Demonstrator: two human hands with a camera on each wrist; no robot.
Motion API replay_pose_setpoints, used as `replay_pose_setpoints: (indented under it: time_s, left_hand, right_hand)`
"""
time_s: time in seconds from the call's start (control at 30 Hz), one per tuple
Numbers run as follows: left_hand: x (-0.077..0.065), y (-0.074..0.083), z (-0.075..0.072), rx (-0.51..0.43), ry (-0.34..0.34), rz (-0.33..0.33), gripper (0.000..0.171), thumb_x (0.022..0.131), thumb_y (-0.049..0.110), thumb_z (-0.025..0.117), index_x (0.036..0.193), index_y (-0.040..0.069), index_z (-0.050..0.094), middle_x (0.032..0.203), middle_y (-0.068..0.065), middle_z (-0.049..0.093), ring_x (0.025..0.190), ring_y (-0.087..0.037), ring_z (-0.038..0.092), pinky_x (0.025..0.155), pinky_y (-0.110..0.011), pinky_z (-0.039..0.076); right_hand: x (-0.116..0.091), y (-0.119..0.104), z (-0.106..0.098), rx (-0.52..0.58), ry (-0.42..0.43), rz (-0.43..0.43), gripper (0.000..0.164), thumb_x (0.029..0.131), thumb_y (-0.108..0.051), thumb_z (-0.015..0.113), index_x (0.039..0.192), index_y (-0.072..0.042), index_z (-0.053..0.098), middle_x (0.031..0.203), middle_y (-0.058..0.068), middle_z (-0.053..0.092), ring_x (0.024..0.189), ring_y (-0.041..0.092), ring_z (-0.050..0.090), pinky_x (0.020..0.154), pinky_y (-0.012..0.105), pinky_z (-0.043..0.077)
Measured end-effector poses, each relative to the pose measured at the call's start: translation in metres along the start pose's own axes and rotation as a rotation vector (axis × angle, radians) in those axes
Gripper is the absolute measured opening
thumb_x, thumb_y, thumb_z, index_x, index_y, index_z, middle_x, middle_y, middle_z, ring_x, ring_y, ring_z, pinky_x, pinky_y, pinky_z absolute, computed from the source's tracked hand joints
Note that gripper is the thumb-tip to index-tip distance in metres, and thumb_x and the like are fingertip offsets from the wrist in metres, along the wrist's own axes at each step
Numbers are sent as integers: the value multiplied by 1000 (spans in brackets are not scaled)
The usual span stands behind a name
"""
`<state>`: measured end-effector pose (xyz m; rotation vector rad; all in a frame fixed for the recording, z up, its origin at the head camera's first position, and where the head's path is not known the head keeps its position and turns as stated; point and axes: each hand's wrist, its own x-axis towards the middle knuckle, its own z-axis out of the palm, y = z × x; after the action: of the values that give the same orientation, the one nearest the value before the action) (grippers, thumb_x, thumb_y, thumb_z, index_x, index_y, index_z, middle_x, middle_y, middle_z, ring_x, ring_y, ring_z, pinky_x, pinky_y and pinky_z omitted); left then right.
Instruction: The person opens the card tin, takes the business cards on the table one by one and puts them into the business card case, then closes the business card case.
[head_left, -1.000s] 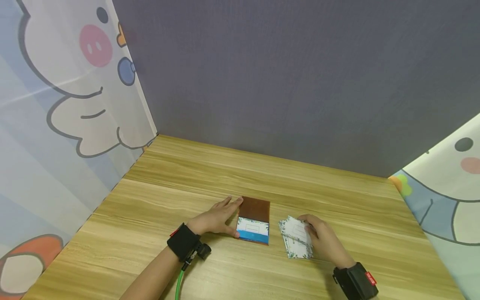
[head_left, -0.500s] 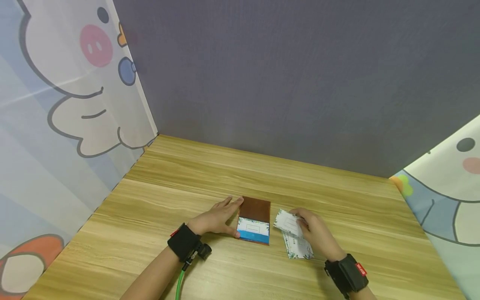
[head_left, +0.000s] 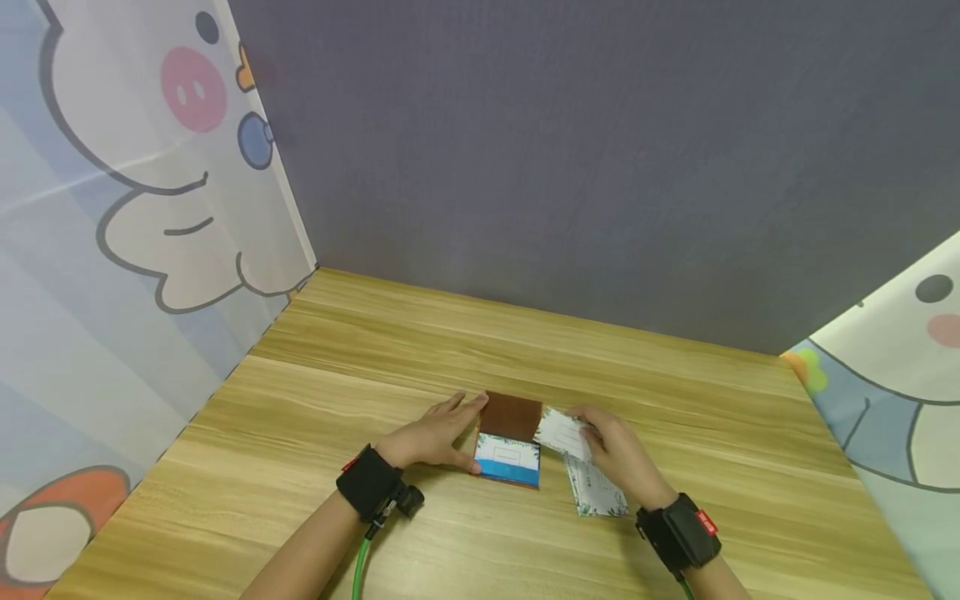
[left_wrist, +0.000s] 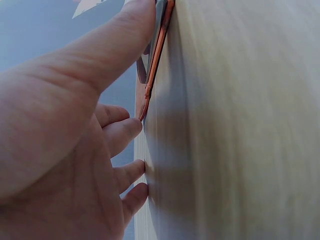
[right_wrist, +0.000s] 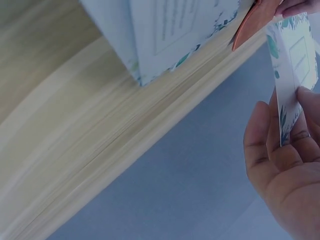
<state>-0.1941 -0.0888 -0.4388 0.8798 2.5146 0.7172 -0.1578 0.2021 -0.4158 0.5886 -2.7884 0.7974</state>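
Spread left hand (head_left: 431, 434) touched the holder (head_left: 510, 414) — 1 card (head_left: 508, 449) apparently inserted. Right hand (head_left: 622, 454) pinched another card (head_left: 561, 432); loose cards (head_left: 596, 492) lay uninserted.

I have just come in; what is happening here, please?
A person works at a yellowish wood-grain table. Their spread left hand touches the left edge of a flat, brown, rectangular holder with a blue band. The right hand has a white, rectangular, leaf-printed paper card in its grip, raised at the holder's right edge; contact there is unclear. At least one similar card lies on the table beside the holder.
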Motion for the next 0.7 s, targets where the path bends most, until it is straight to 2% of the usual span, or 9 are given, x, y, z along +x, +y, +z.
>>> replay_pose_setpoints:
  time_s: [0.07,0.3,0.4,0.6,0.7]
  left_hand:
    - [0,0,0,-5,0,-1,100,77,45,69,149,11,8,154,-5,13,142,-32,1,110,-56,10]
    - [0,1,-1,-12,5,-3,101,76,45,69,148,10,8,154,-5,13,142,-32,1,111,-56,9]
    - [-1,1,-1,-15,3,-5,101,76,44,69,148,11,8,154,-5,13,142,-32,0,111,-55,9]
    - [-1,2,-1,-17,1,-9,101,76,44,70,148,11,8,154,-5,13,142,-32,1,111,-55,10]
    - [-1,2,-1,-16,0,-11,101,76,44,70,148,11,8,154,-5,13,142,-32,1,111,-55,10]
  right_hand:
    - [2,-1,1,0,0,-7,32,83,10,56,110,-7,62,102,8,65,79,13,59,61,25,46]
    - [12,-9,4,19,-35,-2,32,85,9,54,112,-8,62,107,8,64,92,17,61,69,29,49]
    - [16,-11,7,31,-48,-7,32,85,9,54,113,-6,61,107,8,64,86,15,60,65,27,47]
    - [25,-15,15,37,-41,-34,31,85,9,55,111,-7,62,106,8,65,92,19,62,70,31,50]
    - [30,-18,19,39,-52,-43,30,86,8,54,111,-7,62,105,9,65,89,17,62,69,30,50]
